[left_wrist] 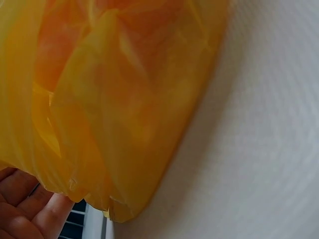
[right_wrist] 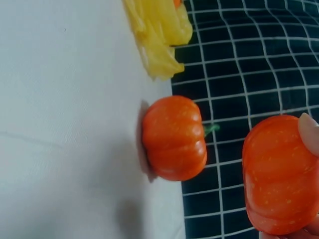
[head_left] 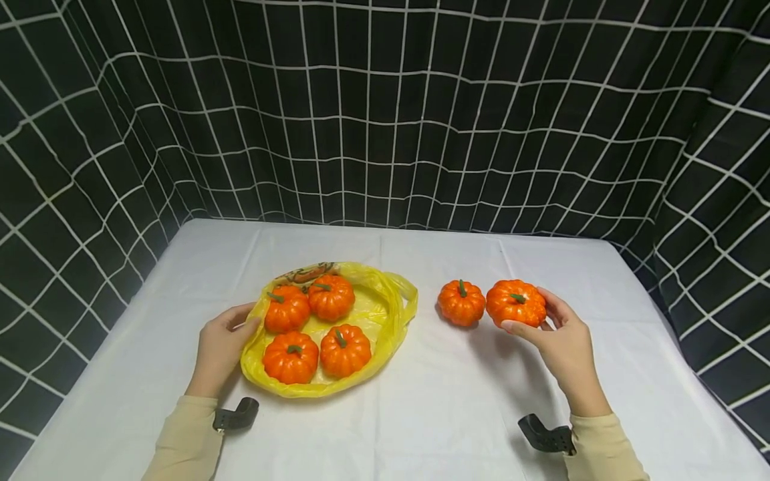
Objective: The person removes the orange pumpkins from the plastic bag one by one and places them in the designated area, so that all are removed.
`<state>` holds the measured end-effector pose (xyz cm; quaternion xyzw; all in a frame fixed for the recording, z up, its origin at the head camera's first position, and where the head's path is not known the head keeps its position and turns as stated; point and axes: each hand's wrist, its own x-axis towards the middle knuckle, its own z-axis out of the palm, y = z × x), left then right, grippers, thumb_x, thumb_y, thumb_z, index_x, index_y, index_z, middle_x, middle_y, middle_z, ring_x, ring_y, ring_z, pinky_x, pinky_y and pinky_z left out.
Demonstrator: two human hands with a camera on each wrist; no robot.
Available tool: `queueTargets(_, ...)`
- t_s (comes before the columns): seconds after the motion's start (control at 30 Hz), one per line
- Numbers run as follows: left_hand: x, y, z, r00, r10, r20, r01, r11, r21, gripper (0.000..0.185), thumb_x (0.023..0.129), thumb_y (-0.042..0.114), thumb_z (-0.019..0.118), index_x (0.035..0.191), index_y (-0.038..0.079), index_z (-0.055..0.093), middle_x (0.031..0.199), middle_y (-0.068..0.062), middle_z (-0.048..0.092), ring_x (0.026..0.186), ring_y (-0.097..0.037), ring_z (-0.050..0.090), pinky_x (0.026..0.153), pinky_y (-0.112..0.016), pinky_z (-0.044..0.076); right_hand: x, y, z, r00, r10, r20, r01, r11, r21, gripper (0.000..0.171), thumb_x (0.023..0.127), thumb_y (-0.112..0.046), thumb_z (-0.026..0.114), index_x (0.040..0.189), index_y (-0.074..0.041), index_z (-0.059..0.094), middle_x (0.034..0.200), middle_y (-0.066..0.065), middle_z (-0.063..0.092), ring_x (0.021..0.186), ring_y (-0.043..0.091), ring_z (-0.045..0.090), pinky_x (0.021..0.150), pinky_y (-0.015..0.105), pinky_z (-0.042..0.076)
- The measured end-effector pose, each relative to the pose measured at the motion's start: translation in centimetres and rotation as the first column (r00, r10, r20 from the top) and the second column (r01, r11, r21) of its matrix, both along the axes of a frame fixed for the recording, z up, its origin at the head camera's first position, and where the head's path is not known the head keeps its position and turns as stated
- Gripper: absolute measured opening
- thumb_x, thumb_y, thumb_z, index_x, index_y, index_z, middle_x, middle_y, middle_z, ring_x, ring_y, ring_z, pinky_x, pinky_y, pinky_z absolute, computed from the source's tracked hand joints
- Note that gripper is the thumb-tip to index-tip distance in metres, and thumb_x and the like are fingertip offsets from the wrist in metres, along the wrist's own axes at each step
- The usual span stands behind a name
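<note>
A yellow plastic bag (head_left: 394,321) lies spread open on the table, with several small orange pumpkins (head_left: 291,357) with green stems inside. At its left rim, my left hand (head_left: 221,344) grips the bag's edge between thumb and fingers. In the left wrist view the bag (left_wrist: 124,124) covers part of that hand (left_wrist: 30,209). My right hand (head_left: 568,347) holds another orange pumpkin (head_left: 516,304) above the table, thumb in front and fingers at its right side; the right wrist view shows this pumpkin (right_wrist: 281,174) off the cloth. Just left of it, a loose pumpkin (head_left: 461,303) sits on the table.
A white cloth (head_left: 421,427) covers the table. Black fabric with a white grid (head_left: 385,120) hangs behind and along both sides. Each wrist wears a black device, the left one (head_left: 237,415) close to the bag and the right one (head_left: 544,434) above the cloth.
</note>
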<state>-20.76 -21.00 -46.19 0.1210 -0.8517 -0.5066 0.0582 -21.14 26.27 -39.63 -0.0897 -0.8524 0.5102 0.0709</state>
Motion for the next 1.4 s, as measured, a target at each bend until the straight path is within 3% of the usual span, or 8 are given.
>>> queueTargets(0.53,0.1,0.1,0.2,1.0,-0.004,0.008,0.004,1.0,0.016,0.04,0.09,0.028,0.059,0.125,0.008,0.057,0.129,-0.014,0.057,0.117,-0.03,0.055,0.092,-0.039,0.051,-1.2,2.4,-1.7,0.998,-0.061,0.032,0.061,0.998,-0.017,0.089,0.072,-0.036,0.079,0.143,-0.009,0.034,0.144,0.016,0.04,0.137,0.03,0.031,0.111,0.048,0.029)
queueTargets(1.1,0.1,0.0,0.1,1.0,0.007,0.003,-0.007,1.0,0.009,0.04,0.09,0.028,0.059,0.125,0.008,0.057,0.128,-0.013,0.057,0.115,-0.03,0.056,0.091,-0.038,0.052,-3.5,4.6,-3.4,0.992,-0.079,0.101,0.075,0.996,0.042,0.09,0.076,-0.041,0.074,0.144,-0.004,0.03,0.143,0.02,0.039,0.132,0.036,0.035,0.108,0.049,0.033)
queueTargets(1.4,0.1,0.1,0.1,1.0,0.008,0.003,-0.008,1.0,0.008,0.04,0.09,0.029,0.059,0.125,0.01,0.058,0.128,-0.012,0.058,0.117,-0.029,0.055,0.091,-0.037,0.052,-4.7,5.1,-4.8,0.985,-0.085,0.15,0.081,0.996,0.031,0.092,0.075,-0.044,0.074,0.145,-0.005,0.028,0.144,0.02,0.038,0.129,0.033,0.036,0.107,0.047,0.034)
